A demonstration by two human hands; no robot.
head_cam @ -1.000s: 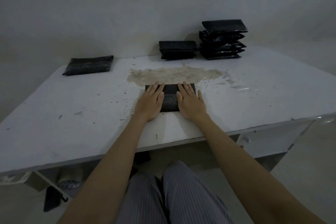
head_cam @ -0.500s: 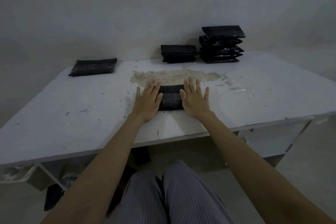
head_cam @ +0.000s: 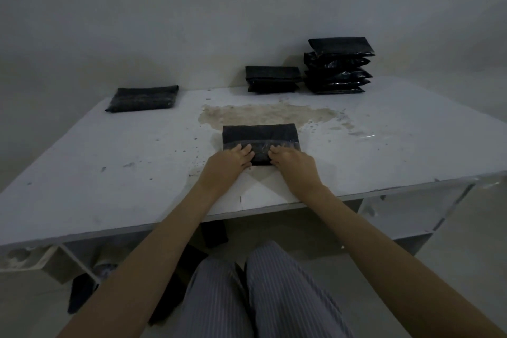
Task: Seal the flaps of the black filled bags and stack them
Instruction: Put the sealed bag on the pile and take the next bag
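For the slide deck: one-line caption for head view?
Both hands press a black bag on the white table.

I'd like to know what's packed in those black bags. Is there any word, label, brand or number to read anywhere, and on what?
None can be read.
The bag under the hands: plain black with a clear strip across it, no print visible.
The tall stack, the short stack and the lone bag: plain black, no labels showing.
The table: only stains and specks, no writing.
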